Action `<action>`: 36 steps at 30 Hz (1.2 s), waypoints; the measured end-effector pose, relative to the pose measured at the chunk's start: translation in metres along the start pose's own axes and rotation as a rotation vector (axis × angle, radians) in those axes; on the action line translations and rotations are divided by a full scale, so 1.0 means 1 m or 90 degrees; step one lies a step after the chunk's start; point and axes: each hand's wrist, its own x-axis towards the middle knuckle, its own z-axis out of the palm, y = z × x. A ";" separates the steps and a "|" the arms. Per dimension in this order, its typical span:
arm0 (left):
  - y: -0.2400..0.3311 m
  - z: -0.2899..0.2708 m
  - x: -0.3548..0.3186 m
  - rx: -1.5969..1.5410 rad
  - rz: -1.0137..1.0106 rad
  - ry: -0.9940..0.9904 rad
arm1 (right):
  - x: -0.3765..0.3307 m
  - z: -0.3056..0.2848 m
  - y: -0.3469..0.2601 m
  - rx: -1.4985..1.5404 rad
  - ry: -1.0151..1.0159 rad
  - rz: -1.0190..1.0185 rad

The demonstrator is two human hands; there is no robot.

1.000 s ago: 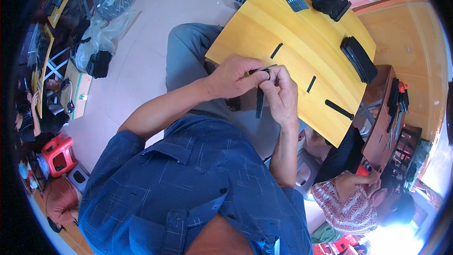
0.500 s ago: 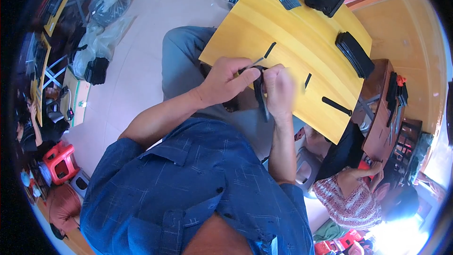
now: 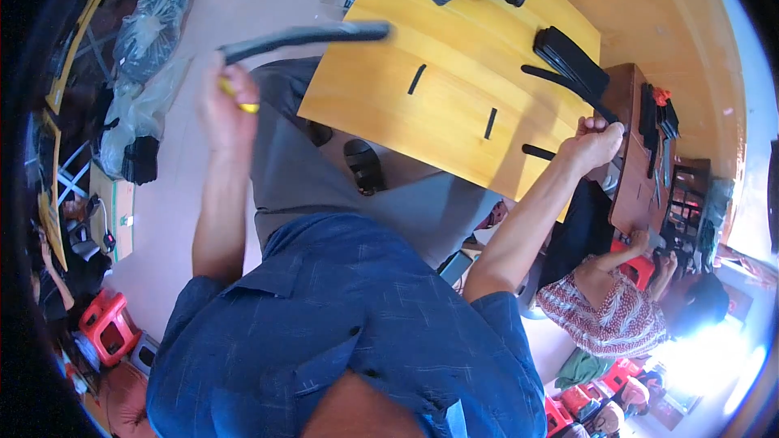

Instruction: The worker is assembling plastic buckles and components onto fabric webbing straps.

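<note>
Hands wide apart, each with a dark strip.
The left hand (image 3: 230, 109), blurred, grips a smeared grey-black strip (image 3: 308, 35) over the tabletop (image 3: 454, 113) edge and a mostly hidden yellow object (image 3: 249, 107); the right hand's (image 3: 594, 146) grip pinches a black strip (image 3: 560, 79), its held end finger-covered, by stacked black pieces (image 3: 568, 50).

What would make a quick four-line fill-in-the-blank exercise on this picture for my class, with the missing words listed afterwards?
1. The left hand holds a long dark strip and a small object whose visible part is coloured ____.
2. The right hand holds a slim strip coloured ____.
3. Of these two hands, the one nearer the stack of dark pieces is the ____ one.
4. The camera wearer's shirt is coloured ____.

Missing words: yellow; black; right; blue.
</note>
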 end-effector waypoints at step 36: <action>-0.108 0.044 -0.057 0.414 -0.223 -0.307 | -0.163 0.011 -0.002 -0.440 -0.768 -0.165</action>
